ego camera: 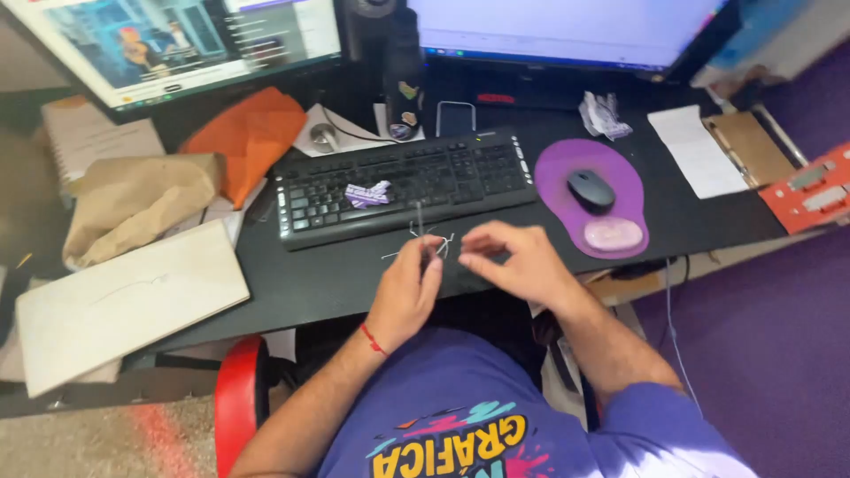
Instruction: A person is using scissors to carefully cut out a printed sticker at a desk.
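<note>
Pinching a thin wire piece (423, 241) between thumb and forefinger, the left hand (407, 288) is holding it over the desk (336, 274) front edge, at six o'clock from the keyboard (403, 184). At three o'clock, the right hand (513, 261) is narrowing its fingertips on the strand ends, seemingly to keep them steady and visible.
</note>
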